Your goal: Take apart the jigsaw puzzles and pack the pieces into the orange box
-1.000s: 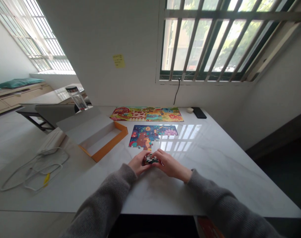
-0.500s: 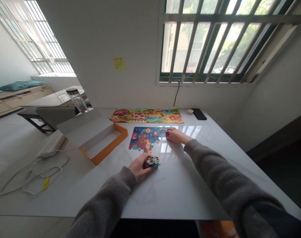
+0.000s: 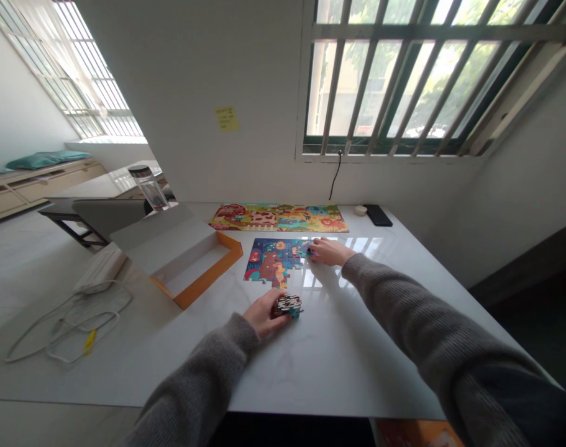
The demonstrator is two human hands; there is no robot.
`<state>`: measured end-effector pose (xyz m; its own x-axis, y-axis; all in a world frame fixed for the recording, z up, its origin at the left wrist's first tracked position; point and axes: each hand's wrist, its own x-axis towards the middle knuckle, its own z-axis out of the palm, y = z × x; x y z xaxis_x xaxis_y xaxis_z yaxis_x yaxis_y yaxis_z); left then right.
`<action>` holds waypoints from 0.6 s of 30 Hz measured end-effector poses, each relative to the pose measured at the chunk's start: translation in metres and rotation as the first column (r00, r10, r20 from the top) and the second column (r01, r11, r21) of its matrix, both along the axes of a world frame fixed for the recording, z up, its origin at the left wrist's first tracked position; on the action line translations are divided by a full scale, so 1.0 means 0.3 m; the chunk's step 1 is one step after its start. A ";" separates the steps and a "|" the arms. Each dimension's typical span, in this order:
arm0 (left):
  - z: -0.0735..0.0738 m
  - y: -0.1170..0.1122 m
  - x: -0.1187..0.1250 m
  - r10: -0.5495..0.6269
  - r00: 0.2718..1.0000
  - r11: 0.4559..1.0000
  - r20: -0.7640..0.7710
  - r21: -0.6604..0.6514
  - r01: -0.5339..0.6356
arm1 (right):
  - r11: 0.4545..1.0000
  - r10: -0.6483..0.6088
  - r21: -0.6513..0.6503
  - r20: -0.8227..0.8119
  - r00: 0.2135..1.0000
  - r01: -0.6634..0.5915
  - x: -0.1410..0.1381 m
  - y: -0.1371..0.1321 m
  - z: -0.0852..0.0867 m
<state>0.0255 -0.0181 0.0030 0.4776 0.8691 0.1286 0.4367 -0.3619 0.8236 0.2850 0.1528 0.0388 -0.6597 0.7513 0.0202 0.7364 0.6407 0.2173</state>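
A partly joined dark-blue jigsaw puzzle lies flat on the white table, its lower and right edges jagged. My left hand is closed around a stack of jigsaw pieces just in front of it, the pale cut edges facing up. At the puzzle's right side, my right hand pinches a small jigsaw piece against the jagged edge. The fingers partly cover that piece, so I cannot tell whether it is locked in.
Behind lies a long, bright animal puzzle. An orange-edged open box stands left, near a white cable. A black phone and a small pale dish sit at the back right.
My right hand has shifted slightly left along the puzzle's edge with the piece. My left hand keeps its hold on the stack. The whole view has moved a little.
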 end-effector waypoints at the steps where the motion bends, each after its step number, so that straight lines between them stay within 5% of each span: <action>1: 0.000 0.000 0.000 0.002 1.000 1.000 -0.007 0.004 -0.002 | 1.000 0.015 0.000 -0.003 1.000 -0.015 0.000 0.004 0.001; 10: -0.011 0.001 0.000 0.004 1.000 1.000 -0.009 0.020 -0.003 | 0.996 0.084 0.011 0.035 0.996 -0.085 -0.077 -0.015 -0.018; 18: -0.019 0.006 -0.004 -0.005 1.000 1.000 -0.012 0.027 0.006 | 0.995 -0.071 0.067 -0.028 0.997 0.073 -0.110 -0.048 -0.023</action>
